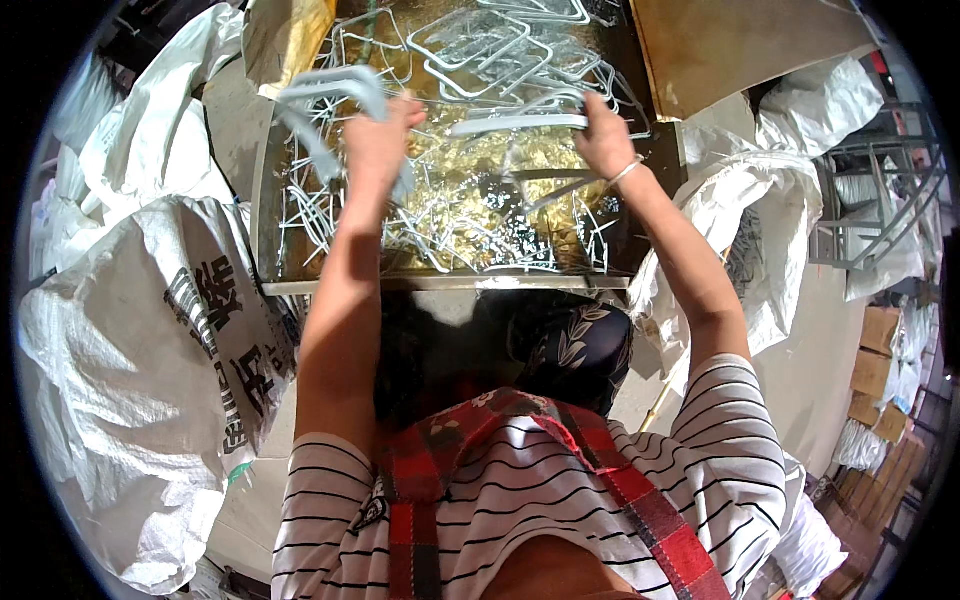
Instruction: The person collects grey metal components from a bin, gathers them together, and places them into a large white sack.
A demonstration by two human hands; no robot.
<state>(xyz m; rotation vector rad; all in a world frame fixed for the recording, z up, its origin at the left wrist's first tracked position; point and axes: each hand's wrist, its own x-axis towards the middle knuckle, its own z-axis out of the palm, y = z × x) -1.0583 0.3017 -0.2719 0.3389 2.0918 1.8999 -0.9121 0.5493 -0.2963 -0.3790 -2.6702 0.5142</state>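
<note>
A wide tray (450, 285) with a brown metal rim stands before me, wet and glinting inside. My left hand (378, 145), blurred by motion, is at a pale grey, rounded-corner plastic frame (335, 82) over the tray's left side; its thumb and fingers stick out to the right. Over the right side, my right hand (604, 142) is closed around the end of another pale plastic frame (520, 125). More rounded frames (490, 45) lie heaped at the tray's far end. Thin white plastic offcuts (420, 235) are scattered along its near part.
Large white woven sacks flank the tray, one at the left (130, 330) and an open one at the right (740, 220). Brown sheets (750, 45) border the far corners. Cardboard boxes (875, 370) and a metal rack (880, 210) stand farther right.
</note>
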